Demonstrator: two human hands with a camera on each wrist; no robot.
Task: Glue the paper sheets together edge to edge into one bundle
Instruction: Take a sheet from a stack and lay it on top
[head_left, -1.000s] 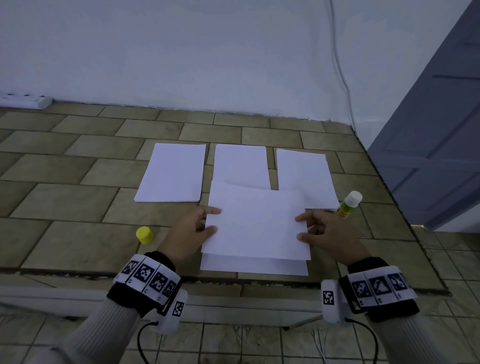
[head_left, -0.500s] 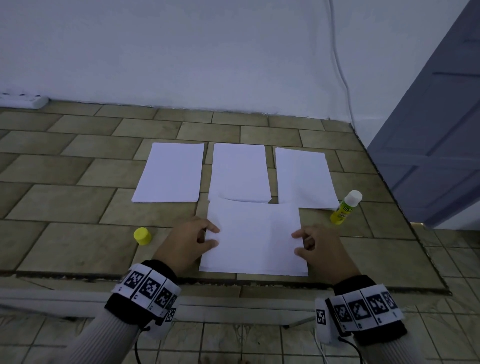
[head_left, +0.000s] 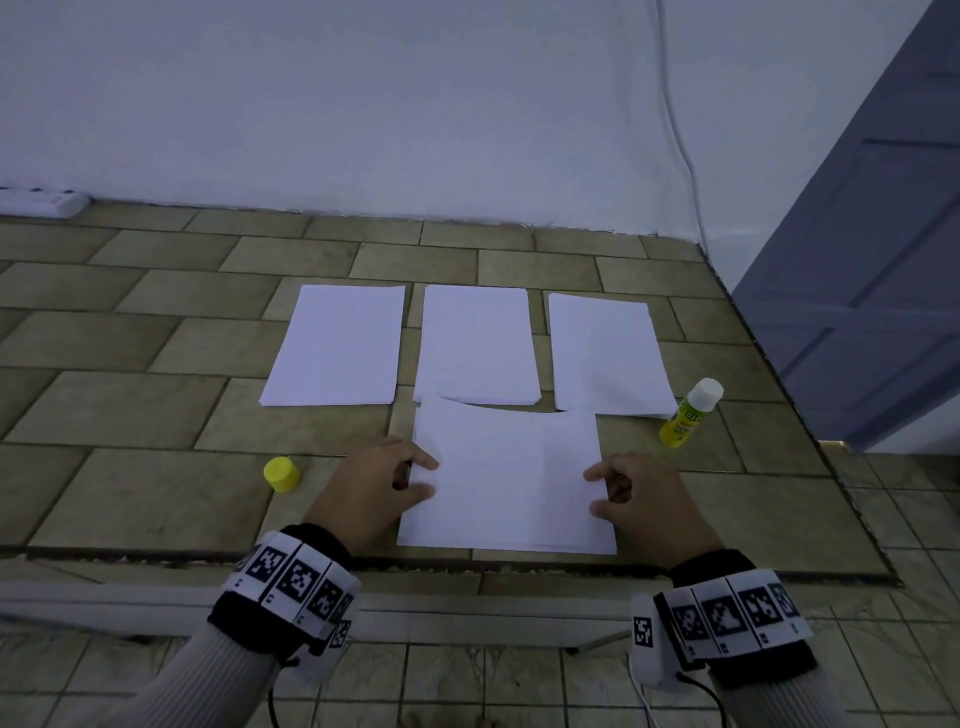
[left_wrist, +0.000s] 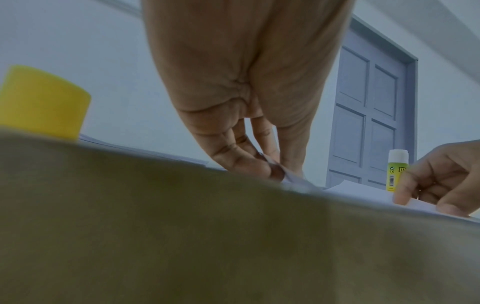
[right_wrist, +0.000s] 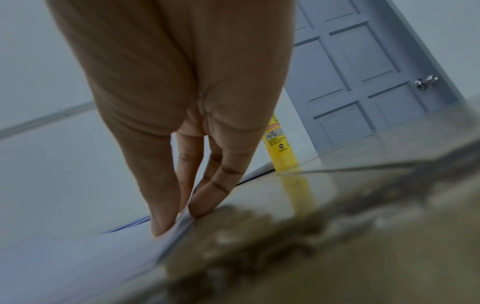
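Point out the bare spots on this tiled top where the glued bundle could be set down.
Widest bare tile lies left of the left paper stack and the yellow cap, out toward the power strip. A bare band also runs between the three stacks and the wall. It is crowded around the glue stick, the right stack and both hands pinching the near sheets.

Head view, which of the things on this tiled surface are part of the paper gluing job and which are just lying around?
Part of the job:
- near sheets, pinched at their sides by the left hand and right hand
- three paper stacks in a row behind
- glue stick, uncapped
- yellow cap

Just lying about:
- power strip by the wall
- cable on the wall
- door
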